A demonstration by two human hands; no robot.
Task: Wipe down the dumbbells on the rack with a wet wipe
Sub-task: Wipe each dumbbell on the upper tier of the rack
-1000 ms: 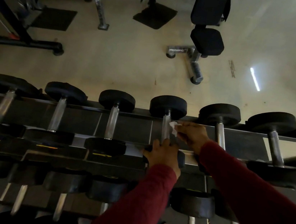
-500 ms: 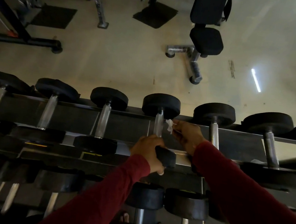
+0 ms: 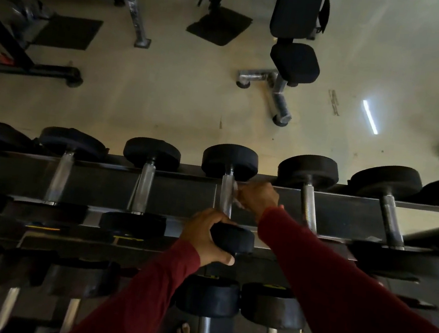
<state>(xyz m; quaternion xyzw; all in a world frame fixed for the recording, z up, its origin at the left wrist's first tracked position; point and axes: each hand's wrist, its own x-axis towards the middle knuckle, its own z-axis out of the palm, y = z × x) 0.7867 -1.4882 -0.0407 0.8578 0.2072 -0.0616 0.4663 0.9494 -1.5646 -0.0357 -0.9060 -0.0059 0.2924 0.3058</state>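
Dumbbell (image 3: 226, 195) fourth from the left on the upper tier of the rack (image 3: 180, 197) is the one being worked, and its chrome handle (image 3: 226, 195) is the landmark for everything else. The handle's long axis runs straight away from the person, from the near head (image 3: 232, 239) to the far head (image 3: 230, 160).

Just right of the handle, the right hand (image 3: 257, 199) has its fingers curled around a crumpled wet wipe (image 3: 235, 195), which it presses against the handle's right side, toward the far end. The picture is dim and slightly blurred there, so how far the wipe wraps around the bar is hard to judge. At the handle's near end, the left hand (image 3: 201, 233) grips the near head, fingers curved over its left edge and thumb hooked beneath, apparently steadying the weight or ready to roll it.

Since the wipe sits on the right flank only, the coming stroke probably has to travel along the axis, toward the near head, while the left hand turns the weight to bring the hidden side round. The right hand is the nearer one to the bare metal.

Further out from the handle, neighbouring dumbbells lie parallel on both sides, a lower tier sits nearer the person, and beyond the far head a gym bench (image 3: 293, 61) stands on the floor.
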